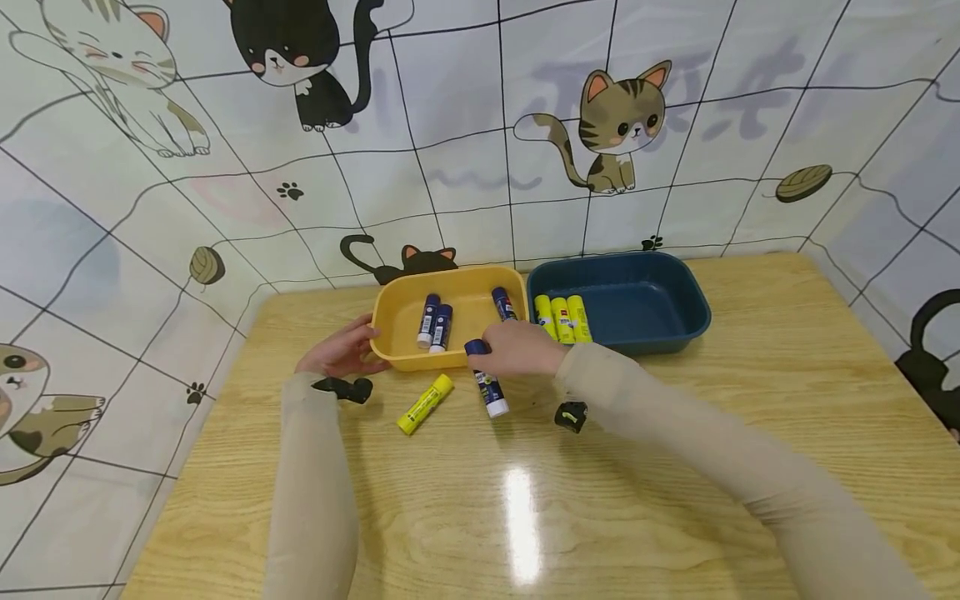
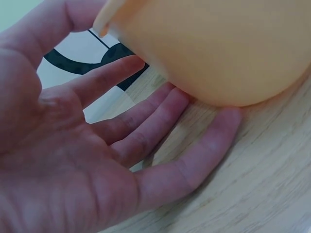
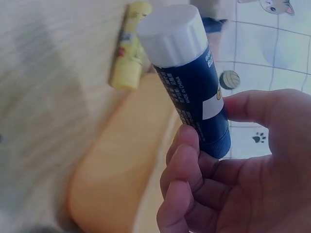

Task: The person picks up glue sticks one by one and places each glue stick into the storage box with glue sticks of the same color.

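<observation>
My right hand [image 1: 521,347] pinches a dark blue glue stick [image 3: 192,92] by its blue end, with its white end turned away from the fingers. It is over the front edge of the yellow tray [image 1: 405,364]. My left hand [image 1: 341,348] touches the tray's left end, fingers spread; in the left wrist view one finger reaches the rim and others meet the lower wall [image 2: 218,53]. Inside the yellow tray are two blue glue sticks [image 1: 440,327] side by side and another blue one [image 1: 503,303] at the right. A yellow glue stick [image 1: 425,404] lies on the table before it.
A dark blue tray [image 1: 645,340] stands right beside the yellow one, with three yellow glue sticks [image 1: 561,319] along its left side. Behind both trays rises a cat-patterned white wall covering [image 1: 465,192]. The wooden table [image 1: 600,517] stretches toward me.
</observation>
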A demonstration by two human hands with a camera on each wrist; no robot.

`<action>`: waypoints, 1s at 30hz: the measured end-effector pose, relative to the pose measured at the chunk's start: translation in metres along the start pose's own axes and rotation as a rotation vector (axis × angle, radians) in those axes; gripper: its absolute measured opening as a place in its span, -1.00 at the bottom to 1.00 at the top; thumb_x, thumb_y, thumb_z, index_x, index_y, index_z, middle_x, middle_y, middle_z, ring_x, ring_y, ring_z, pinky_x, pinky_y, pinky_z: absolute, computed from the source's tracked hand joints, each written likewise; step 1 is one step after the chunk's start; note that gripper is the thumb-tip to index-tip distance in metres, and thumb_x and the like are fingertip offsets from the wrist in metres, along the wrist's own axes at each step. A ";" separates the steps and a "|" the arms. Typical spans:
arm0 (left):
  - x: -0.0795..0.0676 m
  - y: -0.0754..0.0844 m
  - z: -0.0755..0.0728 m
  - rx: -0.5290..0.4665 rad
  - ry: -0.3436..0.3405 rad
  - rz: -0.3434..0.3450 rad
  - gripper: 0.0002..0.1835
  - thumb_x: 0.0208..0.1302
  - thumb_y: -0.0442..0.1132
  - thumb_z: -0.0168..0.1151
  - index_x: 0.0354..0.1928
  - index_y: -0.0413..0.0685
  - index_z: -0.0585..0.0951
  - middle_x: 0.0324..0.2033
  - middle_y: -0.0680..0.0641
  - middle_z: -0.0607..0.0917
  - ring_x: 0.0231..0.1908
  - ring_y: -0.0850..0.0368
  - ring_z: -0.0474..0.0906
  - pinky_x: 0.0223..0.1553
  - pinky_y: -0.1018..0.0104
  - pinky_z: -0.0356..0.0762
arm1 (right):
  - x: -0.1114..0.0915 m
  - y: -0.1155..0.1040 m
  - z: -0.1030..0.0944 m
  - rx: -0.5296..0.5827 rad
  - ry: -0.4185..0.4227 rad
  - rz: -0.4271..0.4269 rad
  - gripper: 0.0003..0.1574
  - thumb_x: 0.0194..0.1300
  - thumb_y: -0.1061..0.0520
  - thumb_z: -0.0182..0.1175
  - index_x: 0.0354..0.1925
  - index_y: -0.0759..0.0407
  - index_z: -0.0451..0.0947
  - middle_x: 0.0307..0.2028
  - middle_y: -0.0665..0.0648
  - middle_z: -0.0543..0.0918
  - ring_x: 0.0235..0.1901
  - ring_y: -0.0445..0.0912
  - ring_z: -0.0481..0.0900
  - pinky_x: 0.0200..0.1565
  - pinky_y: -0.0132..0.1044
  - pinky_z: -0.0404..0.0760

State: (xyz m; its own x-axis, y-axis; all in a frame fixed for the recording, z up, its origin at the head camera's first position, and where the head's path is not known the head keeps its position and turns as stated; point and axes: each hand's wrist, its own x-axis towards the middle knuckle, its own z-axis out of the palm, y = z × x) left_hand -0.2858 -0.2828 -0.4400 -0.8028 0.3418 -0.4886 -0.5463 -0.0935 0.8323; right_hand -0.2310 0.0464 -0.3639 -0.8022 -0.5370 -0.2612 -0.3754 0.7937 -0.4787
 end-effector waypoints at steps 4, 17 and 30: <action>-0.001 0.000 0.000 0.001 0.010 0.002 -0.32 0.47 -0.32 -0.09 0.52 0.10 -0.06 0.28 -0.16 0.18 0.18 -0.04 0.24 0.19 -0.17 0.34 | 0.007 -0.002 -0.015 -0.011 0.010 0.006 -0.55 0.34 -0.18 0.09 -0.46 0.13 0.53 -0.67 -0.01 0.45 -0.68 -0.17 0.36 -0.61 -0.39 0.22; -0.003 0.001 0.000 0.027 0.003 0.014 -0.33 0.46 -0.31 -0.08 0.51 0.06 -0.04 0.26 -0.15 0.20 0.16 -0.03 0.26 0.17 -0.16 0.36 | 0.051 0.009 -0.049 -0.018 0.056 0.148 -0.47 0.36 -0.20 -0.04 -0.20 0.22 0.55 -0.43 0.12 0.60 -0.46 -0.06 0.52 -0.53 -0.38 0.30; 0.001 -0.001 -0.001 0.016 0.031 0.005 -0.35 0.45 -0.32 -0.04 0.49 0.08 0.04 0.31 -0.18 0.18 0.22 -0.09 0.21 0.14 -0.13 0.41 | 0.090 0.015 -0.052 0.003 -0.004 0.302 -0.58 0.36 -0.10 -0.02 -0.28 0.21 0.55 -0.58 0.07 0.55 -0.72 -0.18 0.34 -0.68 -0.43 0.26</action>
State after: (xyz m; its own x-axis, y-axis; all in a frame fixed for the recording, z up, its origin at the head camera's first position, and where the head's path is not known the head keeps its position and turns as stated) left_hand -0.2863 -0.2832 -0.4410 -0.8128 0.3119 -0.4921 -0.5386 -0.0801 0.8388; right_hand -0.3326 0.0252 -0.3515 -0.8752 -0.2780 -0.3959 -0.1186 0.9167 -0.3815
